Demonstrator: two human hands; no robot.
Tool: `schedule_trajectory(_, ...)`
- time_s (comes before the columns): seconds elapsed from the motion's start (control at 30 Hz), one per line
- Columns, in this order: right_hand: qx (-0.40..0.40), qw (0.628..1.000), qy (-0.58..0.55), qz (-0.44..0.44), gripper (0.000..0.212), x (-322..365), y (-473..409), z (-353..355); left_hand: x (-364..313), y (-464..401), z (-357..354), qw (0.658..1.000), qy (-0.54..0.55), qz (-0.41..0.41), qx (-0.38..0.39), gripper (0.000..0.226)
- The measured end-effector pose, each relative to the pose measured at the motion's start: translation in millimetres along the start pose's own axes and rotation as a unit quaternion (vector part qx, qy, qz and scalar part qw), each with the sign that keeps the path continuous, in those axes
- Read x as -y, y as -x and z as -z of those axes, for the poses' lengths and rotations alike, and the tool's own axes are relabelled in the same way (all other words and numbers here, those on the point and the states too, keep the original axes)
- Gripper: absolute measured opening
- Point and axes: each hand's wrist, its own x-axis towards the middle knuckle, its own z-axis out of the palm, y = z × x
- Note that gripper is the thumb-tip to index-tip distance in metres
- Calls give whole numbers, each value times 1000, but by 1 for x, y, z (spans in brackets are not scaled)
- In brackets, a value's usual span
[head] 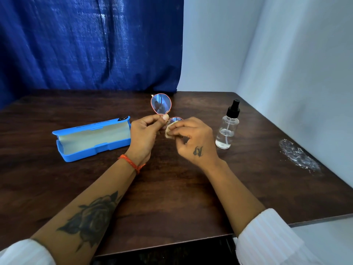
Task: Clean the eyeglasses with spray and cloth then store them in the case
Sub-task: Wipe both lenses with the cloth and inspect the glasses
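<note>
The eyeglasses (161, 103) have a thin pink-red frame and round lenses, and are held above the table's middle. My left hand (144, 134) pinches them near the bridge, so one lens stands up free. My right hand (193, 138) presses a small cream cloth (170, 131) against the other lens, which is mostly hidden by the cloth and fingers. A clear spray bottle (227, 129) with a black pump stands upright just right of my right hand. The blue case (91, 138) lies open to the left, with a pale lining and nothing in it.
The dark wooden table (172, 197) meets a white wall on the right and a blue curtain (86, 44) at the back. A whitish smear (298, 155) marks the table near its right edge.
</note>
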Motion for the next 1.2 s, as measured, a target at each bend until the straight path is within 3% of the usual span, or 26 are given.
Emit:
schedule_trajectory(0.17,-17,997,11,-73,22,-4,-2,5,0,5,-7,1000,-9,3,-28,15)
schedule_trajectory(0.37,-84,993,22,-81,27,-2,-5,6,0,8,-10,998,-14,34,-56,13)
schedule_trajectory(0.63,2,998,-30,-52,24,2,0,2,2,9,-3,998,4,38,-44,10)
schedule_trajectory(0.8,69,996,-6,-61,19,-2,2,3,1,8,-5,998,25,39,-42,12)
schedule_trajectory(0.93,22,994,-9,-107,16,-5,0,4,2,5,-6,998,27,39,-49,10)
schedule_trajectory(1.07,-46,994,13,-99,21,-9,-2,4,2,3,-5,997,17,46,-60,13)
schedule_trajectory(1.2,-15,998,8,-55,26,-4,0,0,1,5,-5,998,19,45,-41,8)
